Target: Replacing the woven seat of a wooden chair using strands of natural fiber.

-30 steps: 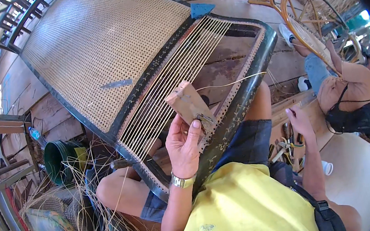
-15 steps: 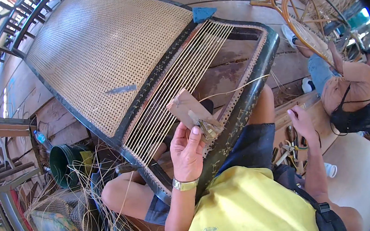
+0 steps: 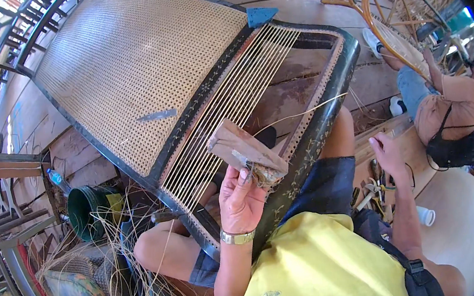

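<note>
My left hand (image 3: 241,204), with a watch on its wrist, grips a small wooden block (image 3: 244,144) above the frame. A pale, narrow piece and a rough, dull part show at the block's near end; what they are I cannot tell. Below lies a dark panel frame (image 3: 311,162) with small holes along its edges, resting across my legs. Parallel cane strands (image 3: 238,109) span part of its opening. One loose cane strand (image 3: 313,109) crosses the right rail. My right hand (image 3: 389,155) is raised at the right, fingers curled; anything in them is hidden.
Finished cane webbing (image 3: 129,60) fills the panel's far section, with a flat blade-like piece (image 3: 156,115) and a blue wedge (image 3: 261,16) on the panel. A green bucket (image 3: 83,213) and tangled cane stand left. Tools (image 3: 378,189) lie right, near another person (image 3: 450,108).
The wooden block has tipped in my left hand and shows more of its side edge. My right hand has barely moved. The view has shifted slightly.
</note>
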Motion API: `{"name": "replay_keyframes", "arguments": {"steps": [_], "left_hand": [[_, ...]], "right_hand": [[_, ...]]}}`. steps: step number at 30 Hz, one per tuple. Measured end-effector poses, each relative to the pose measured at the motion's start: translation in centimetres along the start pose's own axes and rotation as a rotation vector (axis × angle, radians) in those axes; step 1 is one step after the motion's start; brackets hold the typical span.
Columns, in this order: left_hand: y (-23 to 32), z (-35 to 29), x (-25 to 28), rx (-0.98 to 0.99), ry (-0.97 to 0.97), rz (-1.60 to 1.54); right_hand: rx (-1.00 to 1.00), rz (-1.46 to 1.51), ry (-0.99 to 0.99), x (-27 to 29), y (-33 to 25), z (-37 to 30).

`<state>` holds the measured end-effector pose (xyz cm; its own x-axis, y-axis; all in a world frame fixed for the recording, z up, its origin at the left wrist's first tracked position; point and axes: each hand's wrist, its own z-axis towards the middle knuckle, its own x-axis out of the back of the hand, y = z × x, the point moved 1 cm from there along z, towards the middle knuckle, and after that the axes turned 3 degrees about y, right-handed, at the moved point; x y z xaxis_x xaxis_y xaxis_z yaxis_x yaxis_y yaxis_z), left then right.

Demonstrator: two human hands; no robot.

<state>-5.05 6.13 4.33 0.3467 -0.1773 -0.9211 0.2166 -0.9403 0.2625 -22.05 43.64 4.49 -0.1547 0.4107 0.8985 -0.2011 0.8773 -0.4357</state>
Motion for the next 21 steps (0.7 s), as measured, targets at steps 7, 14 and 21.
{"name": "replay_keyframes", "arguments": {"steps": [7, 14, 21], "left_hand": [[0.0, -0.2, 1.0, 0.024, -0.018, -0.040], [-0.2, -0.2, 0.7, 0.026, 0.015, -0.020], [-0.2, 0.3, -0.3, -0.011, 0.183, 0.167]], "right_hand": [[0.021, 0.006, -0.005, 0.0, -1.2, 0.0], [0.042, -0.004, 0.017, -0.3, -0.7, -0.1], [0.005, 0.000, -0.016, -0.4, 0.0, 0.0]]}}
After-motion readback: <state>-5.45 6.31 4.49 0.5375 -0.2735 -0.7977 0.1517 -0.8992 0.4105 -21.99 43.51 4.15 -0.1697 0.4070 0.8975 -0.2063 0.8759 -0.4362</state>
